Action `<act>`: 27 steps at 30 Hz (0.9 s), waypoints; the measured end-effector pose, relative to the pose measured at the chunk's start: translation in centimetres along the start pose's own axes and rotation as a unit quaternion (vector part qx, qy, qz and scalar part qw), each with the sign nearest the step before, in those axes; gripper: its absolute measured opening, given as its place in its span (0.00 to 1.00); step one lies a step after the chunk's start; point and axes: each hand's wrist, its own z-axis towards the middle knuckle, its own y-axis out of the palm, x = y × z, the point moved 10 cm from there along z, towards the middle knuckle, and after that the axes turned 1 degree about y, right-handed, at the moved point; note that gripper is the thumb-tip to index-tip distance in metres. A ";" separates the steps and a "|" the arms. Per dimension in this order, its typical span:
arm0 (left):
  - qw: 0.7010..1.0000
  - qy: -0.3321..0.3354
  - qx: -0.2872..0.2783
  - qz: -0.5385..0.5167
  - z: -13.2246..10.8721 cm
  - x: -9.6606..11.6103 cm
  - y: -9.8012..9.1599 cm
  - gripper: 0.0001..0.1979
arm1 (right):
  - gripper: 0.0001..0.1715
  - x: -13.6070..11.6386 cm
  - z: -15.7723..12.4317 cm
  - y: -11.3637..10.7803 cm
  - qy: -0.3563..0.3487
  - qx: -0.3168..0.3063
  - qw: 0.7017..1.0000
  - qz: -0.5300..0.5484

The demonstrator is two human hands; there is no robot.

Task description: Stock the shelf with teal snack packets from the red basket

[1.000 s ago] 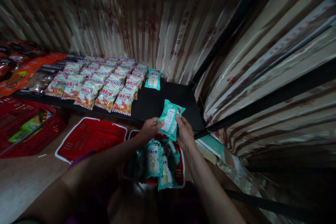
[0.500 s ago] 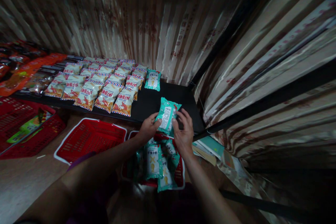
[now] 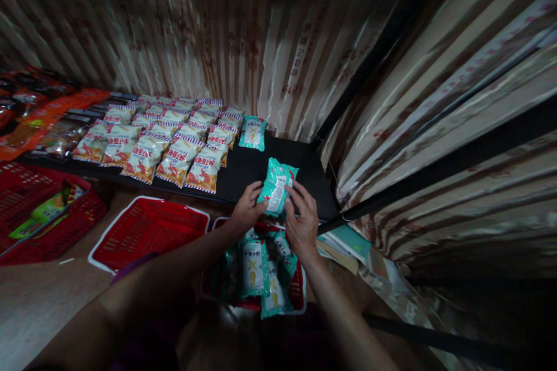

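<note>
A teal snack bag (image 3: pixel 276 188) is held over the black shelf's front edge, its printed label side up. My left hand (image 3: pixel 249 207) pinches the bag's lower left edge, thumb on top. My right hand (image 3: pixel 302 217) is at the bag's right side, its fingers bent against the edge. Below both hands stands a red basket (image 3: pixel 298 287) with a white rim, filled with several similar teal bags (image 3: pixel 253 266). Another teal bag (image 3: pixel 252 132) rests on the shelf, beside rows of white and orange snack bags (image 3: pixel 176 156).
The black shelf (image 3: pixel 287 153) runs along a striped curtain (image 3: pixel 243 29). Orange and dark packets (image 3: pixel 35 119) lie at its left end. Two more red baskets, one near (image 3: pixel 148 232) and one farther left (image 3: pixel 82 223), stand on the floor. A black post (image 3: pixel 361 81) rises at right.
The teal bag has tilted and risen slightly in my hands. My right hand's fingers have bent in closer over its right edge. Bags on the shelf and in the basket stay put.
</note>
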 end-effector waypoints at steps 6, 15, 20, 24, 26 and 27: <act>0.998 0.023 -0.026 0.047 -0.2 0.3 0.5 0.33 | 0.21 0.4 -0.2 0.7 0.003 -0.024 1.000 0.016; 0.996 0.035 -0.040 0.065 -0.4 0.6 0.7 0.32 | 0.24 0.8 -0.4 1.2 0.038 -0.041 0.996 0.063; 0.993 0.056 -0.060 0.083 -0.8 1.4 1.3 0.31 | 0.28 0.9 -0.5 1.5 0.074 -0.065 0.990 0.099; 0.982 0.098 -0.067 0.150 -1.4 2.9 1.8 0.28 | 0.31 1.0 -0.7 1.8 0.113 -0.087 0.974 0.174; 0.970 0.124 -0.068 0.196 -1.6 3.5 2.0 0.26 | 0.32 1.2 -0.8 2.0 0.134 -0.096 0.962 0.218; 0.963 0.137 -0.069 0.221 -1.6 3.8 2.0 0.26 | 0.32 1.3 -0.9 2.1 0.144 -0.101 0.955 0.240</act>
